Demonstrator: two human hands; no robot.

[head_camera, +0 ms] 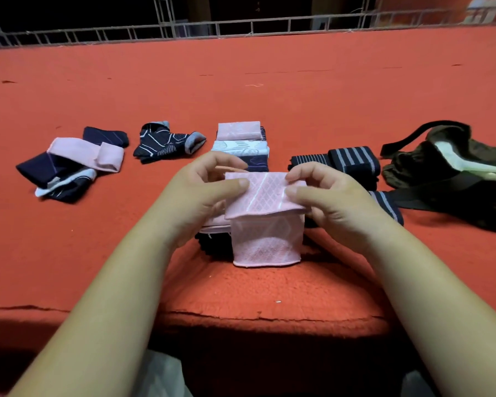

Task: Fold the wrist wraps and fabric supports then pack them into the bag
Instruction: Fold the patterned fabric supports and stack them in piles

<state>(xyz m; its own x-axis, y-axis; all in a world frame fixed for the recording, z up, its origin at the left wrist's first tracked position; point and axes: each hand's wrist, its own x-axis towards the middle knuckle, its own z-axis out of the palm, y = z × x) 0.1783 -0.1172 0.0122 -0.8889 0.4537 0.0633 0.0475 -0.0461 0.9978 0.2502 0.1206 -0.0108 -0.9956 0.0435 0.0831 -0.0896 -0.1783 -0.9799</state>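
The pink fabric support (265,219) is held just above the red desk (269,290), its upper half doubled toward the person. The left hand (204,190) and right hand (327,196) each apply a pinching grip at the fold's top corners. Risk: uneven pinch pressure may skew the fold or let the free flap drop open. Beyond lie a folded stack (241,144), unfolded supports (69,167), striped wrist wraps (350,164) and the open bag (453,173)

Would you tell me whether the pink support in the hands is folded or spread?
Partly folded: the pink support has its top flap turned down over the lower half, pinched by both hands.
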